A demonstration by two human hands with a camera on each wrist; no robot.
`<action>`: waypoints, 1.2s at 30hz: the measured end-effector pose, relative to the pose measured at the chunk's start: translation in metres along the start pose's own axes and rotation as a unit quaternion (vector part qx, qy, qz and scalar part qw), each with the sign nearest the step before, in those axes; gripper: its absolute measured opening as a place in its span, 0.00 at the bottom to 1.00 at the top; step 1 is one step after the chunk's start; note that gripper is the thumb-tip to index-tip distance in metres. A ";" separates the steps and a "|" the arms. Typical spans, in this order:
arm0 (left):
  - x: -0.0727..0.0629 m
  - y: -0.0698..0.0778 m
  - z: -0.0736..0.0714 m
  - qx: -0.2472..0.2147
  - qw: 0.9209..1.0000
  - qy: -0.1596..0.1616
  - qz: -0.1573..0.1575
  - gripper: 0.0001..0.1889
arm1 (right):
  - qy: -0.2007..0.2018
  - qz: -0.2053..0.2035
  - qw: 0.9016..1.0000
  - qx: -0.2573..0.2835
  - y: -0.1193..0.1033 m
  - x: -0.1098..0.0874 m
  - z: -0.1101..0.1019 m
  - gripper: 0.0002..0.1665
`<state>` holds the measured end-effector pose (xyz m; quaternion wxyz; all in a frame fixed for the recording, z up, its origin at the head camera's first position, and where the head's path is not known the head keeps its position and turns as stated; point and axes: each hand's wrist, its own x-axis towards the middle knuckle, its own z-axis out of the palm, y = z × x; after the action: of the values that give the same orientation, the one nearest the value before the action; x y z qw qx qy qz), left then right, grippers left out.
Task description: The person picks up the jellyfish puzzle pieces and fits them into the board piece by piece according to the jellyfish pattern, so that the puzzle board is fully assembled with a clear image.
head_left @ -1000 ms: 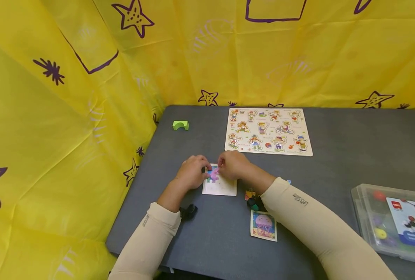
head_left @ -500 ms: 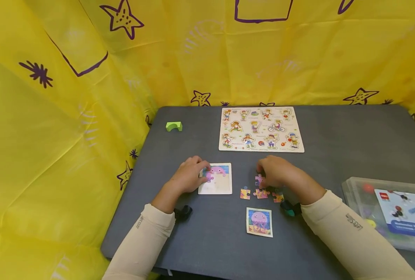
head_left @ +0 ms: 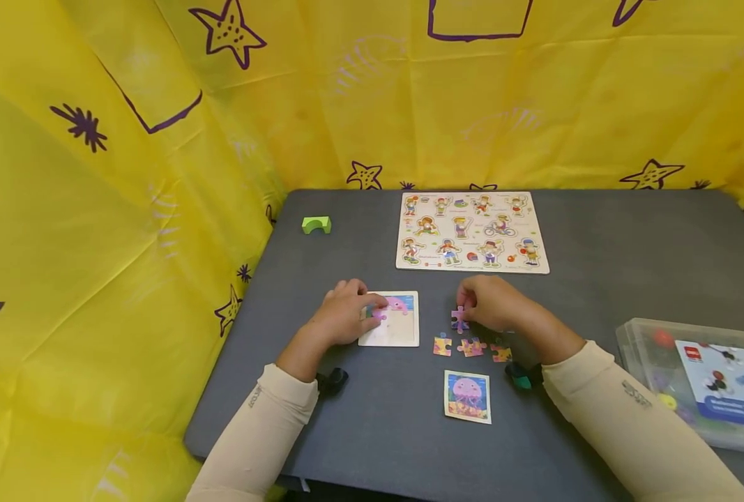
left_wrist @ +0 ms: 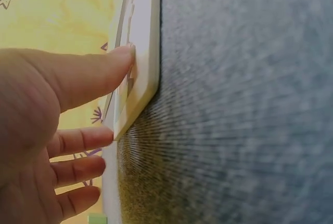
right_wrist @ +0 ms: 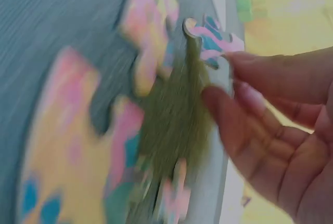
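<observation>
My right hand (head_left: 496,304) pinches a purple-and-blue jigsaw piece (head_left: 459,320) between thumb and fingers; the right wrist view shows the same piece (right_wrist: 213,39) at the fingertips, tilted above the table. Just below it lie loose jigsaw pieces: a yellow-orange one (head_left: 442,346), a pink-orange one (head_left: 472,347) and another (head_left: 500,353) near the wrist. My left hand (head_left: 345,314) rests on the left side of a square puzzle tray (head_left: 403,337), thumb (left_wrist: 112,70) on its surface. Pink jellyfish pieces (head_left: 399,304) fill the tray's upper part, partly hidden by the fingers.
A jellyfish picture card (head_left: 468,396) lies nearer the front. Behind stands a large wooden peg-style puzzle board (head_left: 472,233) with child figures. A green arch block (head_left: 316,224) sits back left, a clear plastic box (head_left: 635,376) at right. Yellow curtain (head_left: 321,90) borders the table.
My right hand has left the tray, moved right to the loose pieces, and now holds one, shifted slightly left. My left hand stays on the tray.
</observation>
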<state>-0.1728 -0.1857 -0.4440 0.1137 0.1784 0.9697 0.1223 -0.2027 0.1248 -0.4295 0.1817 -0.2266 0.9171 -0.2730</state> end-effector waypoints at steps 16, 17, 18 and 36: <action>0.006 0.004 0.008 -0.051 0.998 0.021 0.025 0.18 | -0.046 0.001 0.992 0.117 -0.058 0.073 0.042 0.03; 0.006 0.004 0.008 -0.057 0.998 0.019 0.021 0.19 | -0.045 0.000 0.993 0.105 -0.061 0.075 0.044 0.03; 0.005 0.005 0.008 -0.063 0.998 0.018 0.017 0.19 | -0.044 -0.001 0.995 0.092 -0.063 0.077 0.045 0.03; 0.011 0.006 0.008 -0.073 0.997 0.017 -0.013 0.17 | -0.012 0.024 0.999 -0.018 -0.070 0.092 0.047 0.09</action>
<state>-0.1785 -0.1744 -0.4515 0.1116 0.1554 0.9621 0.1941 -0.2360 0.0052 -0.4448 0.1953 -0.2107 0.9248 -0.2495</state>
